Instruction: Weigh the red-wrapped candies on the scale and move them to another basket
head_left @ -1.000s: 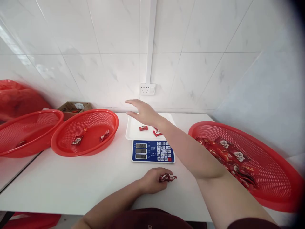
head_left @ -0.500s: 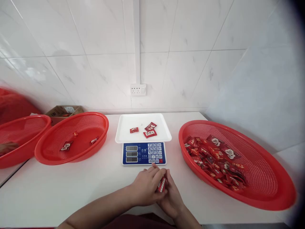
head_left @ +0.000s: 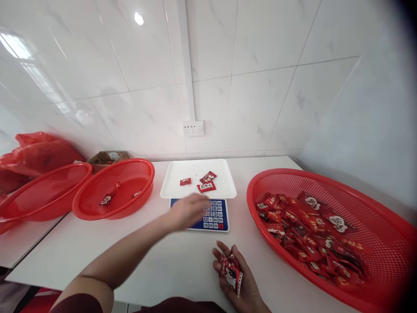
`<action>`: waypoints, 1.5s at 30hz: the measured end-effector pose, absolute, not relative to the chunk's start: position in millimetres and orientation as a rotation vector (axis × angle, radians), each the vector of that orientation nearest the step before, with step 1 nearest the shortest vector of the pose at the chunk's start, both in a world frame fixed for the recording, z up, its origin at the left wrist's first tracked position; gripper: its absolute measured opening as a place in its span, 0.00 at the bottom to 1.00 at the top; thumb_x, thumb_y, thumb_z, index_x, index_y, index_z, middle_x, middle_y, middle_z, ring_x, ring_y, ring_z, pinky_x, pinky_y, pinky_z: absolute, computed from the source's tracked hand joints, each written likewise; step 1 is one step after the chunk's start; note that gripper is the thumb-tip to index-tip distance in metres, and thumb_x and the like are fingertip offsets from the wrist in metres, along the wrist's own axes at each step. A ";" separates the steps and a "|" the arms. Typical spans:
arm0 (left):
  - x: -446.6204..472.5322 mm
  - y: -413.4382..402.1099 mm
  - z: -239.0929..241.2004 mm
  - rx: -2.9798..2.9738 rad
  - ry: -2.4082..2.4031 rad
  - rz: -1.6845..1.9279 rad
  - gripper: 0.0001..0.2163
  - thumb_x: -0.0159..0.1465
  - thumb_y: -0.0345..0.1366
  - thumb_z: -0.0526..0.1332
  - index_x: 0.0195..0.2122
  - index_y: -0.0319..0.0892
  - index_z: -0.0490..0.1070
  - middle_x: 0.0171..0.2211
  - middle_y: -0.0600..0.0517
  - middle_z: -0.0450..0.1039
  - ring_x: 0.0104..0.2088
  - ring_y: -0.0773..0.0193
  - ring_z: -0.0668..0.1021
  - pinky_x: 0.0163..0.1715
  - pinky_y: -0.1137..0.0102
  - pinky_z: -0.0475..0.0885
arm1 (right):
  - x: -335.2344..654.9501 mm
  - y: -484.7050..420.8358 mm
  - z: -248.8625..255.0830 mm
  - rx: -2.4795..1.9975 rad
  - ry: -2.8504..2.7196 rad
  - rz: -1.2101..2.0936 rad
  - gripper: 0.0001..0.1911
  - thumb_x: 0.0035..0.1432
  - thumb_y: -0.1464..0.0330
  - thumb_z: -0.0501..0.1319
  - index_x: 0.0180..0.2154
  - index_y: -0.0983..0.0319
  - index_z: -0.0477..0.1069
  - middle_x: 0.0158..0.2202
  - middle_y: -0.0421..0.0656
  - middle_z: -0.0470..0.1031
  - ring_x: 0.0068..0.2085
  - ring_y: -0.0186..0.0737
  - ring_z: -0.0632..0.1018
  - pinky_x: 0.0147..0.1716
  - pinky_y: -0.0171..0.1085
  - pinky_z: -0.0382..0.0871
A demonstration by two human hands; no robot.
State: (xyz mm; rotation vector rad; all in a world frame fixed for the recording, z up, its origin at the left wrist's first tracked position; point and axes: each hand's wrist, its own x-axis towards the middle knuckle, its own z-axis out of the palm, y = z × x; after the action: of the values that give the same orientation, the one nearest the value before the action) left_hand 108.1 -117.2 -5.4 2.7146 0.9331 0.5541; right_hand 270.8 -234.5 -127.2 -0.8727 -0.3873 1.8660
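My left hand hangs over the display side of a weighing scale, smeared by motion, so I cannot tell whether its fingers hold anything. On the scale's white tray lie a small red packet and two larger red packets, one partly overlapping the other. Palm up near the table's front, my right hand cradles red printed candy packets, its fingers curled around them. How many it holds is hard to make out.
A large red basket on the right holds a heap of red packets. Another red basket on the left has a few inside. Beyond it are a further red basket, a cardboard box and red plastic bags.
My hands, together around the packets before, have parted. The left moved up and left over the scale; the right turned palm up with the packets. Another person's hand left the far-left basket.
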 end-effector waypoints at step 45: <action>96.7 -167.0 -44.3 0.748 0.684 0.714 0.26 0.61 0.45 0.58 0.59 0.52 0.53 0.44 0.48 0.71 0.39 0.61 0.77 0.36 0.67 0.74 | 223.8 -178.7 -42.7 -1.150 -1.309 1.175 0.25 0.58 0.52 0.52 0.52 0.56 0.64 0.56 0.45 0.64 0.56 0.45 0.66 0.55 0.45 0.61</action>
State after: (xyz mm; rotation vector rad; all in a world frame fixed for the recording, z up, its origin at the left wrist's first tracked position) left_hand 96.7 -167.0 -44.3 0.7477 0.6844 0.7137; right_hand 223.8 -178.7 -42.7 -1.1501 -1.3086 1.1746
